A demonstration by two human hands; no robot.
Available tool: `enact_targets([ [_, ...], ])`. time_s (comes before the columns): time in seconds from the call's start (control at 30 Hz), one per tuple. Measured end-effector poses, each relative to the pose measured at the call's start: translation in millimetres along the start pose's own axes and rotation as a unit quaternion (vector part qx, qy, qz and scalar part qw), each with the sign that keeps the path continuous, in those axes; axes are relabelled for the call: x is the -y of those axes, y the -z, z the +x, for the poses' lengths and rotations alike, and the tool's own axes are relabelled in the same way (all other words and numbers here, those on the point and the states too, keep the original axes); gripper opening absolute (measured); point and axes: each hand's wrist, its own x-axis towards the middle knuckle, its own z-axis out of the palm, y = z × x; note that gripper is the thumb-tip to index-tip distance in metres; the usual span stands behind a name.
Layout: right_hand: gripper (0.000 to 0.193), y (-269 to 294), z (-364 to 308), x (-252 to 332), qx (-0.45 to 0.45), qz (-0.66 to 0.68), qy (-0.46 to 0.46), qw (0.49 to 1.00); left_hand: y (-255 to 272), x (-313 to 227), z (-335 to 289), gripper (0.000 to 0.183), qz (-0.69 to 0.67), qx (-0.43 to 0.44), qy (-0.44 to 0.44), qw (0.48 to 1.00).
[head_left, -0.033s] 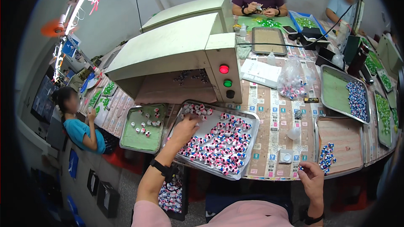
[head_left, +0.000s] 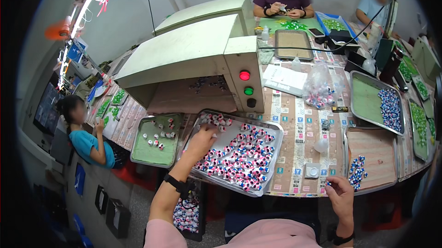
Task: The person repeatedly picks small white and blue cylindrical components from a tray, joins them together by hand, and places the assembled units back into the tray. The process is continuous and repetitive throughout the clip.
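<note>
Pink-and-white pieces (head_left: 239,158) are spread over a white-lined metal tray (head_left: 277,133) on the tabletop (head_left: 287,147). The fingers of the left hand (head_left: 201,142) are curled at the tray's left side, beside a far-corner cluster (head_left: 220,120); something white is seen at the tips, but whether it is gripped cannot be told. A tiny blue part (head_left: 328,183) is pinched between thumb and fingertip of the right hand (head_left: 341,195), near the tabletop's front edge.

Extent of work, judged by colour: blue is borne by many pieces in the main spread, and these are taken as done. No blue is made out on the far-corner cluster, nor on the few pieces scattered in a green-lined tray (head_left: 154,157) to the left; these are taken as left.

Farther out, loose blue parts (head_left: 357,174) are heaped in a pink-lined tray (head_left: 375,151) at right. Behind, a clear bag (head_left: 318,87) of pieces and a white box-shaped machine (head_left: 184,59) are noted.
</note>
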Motion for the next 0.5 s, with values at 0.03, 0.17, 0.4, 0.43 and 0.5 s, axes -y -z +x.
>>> enact_targets([
  [0.03,0.023,-2,0,2,0.003,0.002,0.003,1.000,-1,6,0,0.030,-0.022,-0.005,0.002,1.000],
  [0.17,0.022,-1,0,-3,0.014,-0.026,-0.002,1.000,3,20,1,0.034,-0.045,-0.016,-0.016,0.999],
  [0.4,0.021,-8,1,-7,0.006,0.010,-0.002,1.000,-2,8,6,0.034,0.029,0.016,-0.022,0.999],
  [0.43,0.021,-9,2,-8,0.006,0.007,0.005,1.000,-1,10,6,0.033,0.006,-0.007,-0.036,0.999],
  [0.5,0.021,-9,4,-4,0.006,-0.012,0.014,1.000,-2,19,5,0.033,-0.045,-0.051,-0.067,0.995],
])
